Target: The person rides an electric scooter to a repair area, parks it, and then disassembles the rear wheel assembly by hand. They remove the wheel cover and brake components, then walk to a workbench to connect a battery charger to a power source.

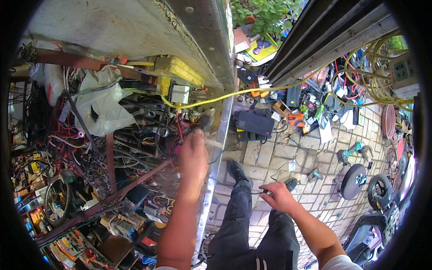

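My left hand (pixel 193 155) reaches over the cluttered shelf at the metal door frame, its fingers pressed together and slightly blurred. A pale stick-like piece (pixel 213 143) shows beside it, and a grey rounded lump (pixel 204 122) lies just past the fingertips; whether the hand grips either is hard to make out. Above it, a white plug (pixel 180 94) hangs by a yellow power strip (pixel 177 70). My right hand (pixel 279 196) is held over my legs, fingers closed on a thin dark piece (pixel 261 191) whose kind is unclear.
Tangled wires and tools crowd the shelves on the left, under a torn plastic bag (pixel 104 105). A yellow cable (pixel 243 92) crosses the doorway. On the paving are a black case (pixel 254 123), an orange tool (pixel 296 119), a round black seat (pixel 353 181) and a wheel (pixel 379 191).
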`<action>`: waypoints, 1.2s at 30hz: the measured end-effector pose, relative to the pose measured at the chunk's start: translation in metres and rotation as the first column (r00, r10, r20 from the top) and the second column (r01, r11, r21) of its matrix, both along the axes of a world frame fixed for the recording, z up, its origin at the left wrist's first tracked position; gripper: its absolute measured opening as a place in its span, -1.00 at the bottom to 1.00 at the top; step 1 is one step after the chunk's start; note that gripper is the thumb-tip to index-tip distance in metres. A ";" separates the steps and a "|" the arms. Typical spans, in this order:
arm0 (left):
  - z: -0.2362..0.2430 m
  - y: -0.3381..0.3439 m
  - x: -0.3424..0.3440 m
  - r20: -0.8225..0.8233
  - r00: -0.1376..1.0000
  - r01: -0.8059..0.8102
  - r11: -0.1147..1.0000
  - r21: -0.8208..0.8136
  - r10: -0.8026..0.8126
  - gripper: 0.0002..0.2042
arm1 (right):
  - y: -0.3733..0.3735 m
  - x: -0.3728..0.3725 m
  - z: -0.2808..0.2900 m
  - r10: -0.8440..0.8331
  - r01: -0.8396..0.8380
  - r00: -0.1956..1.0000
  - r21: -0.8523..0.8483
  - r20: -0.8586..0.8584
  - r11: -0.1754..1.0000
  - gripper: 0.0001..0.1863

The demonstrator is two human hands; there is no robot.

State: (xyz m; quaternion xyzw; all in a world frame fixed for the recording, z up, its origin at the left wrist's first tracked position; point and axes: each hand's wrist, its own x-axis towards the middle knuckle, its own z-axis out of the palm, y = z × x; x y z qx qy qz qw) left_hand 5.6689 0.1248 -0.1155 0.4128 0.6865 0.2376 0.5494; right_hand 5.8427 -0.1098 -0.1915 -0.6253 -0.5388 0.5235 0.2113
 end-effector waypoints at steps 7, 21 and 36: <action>-0.052 0.008 -0.023 0.221 0.975 -0.069 0.967 0.244 0.014 -0.81 | -0.016 0.008 0.004 0.126 -0.127 0.992 -0.083 -0.015 0.988 -0.62; -0.115 0.080 -0.023 -0.617 0.786 0.358 0.792 0.494 0.029 -0.74 | -0.013 -0.017 -0.016 0.088 -0.089 0.987 -0.003 0.136 0.996 -0.47; -0.106 0.092 -0.018 -0.640 0.762 0.430 0.661 0.616 0.100 -0.85 | -0.034 -0.001 -0.021 0.029 -0.016 0.992 -0.103 0.125 0.995 -0.53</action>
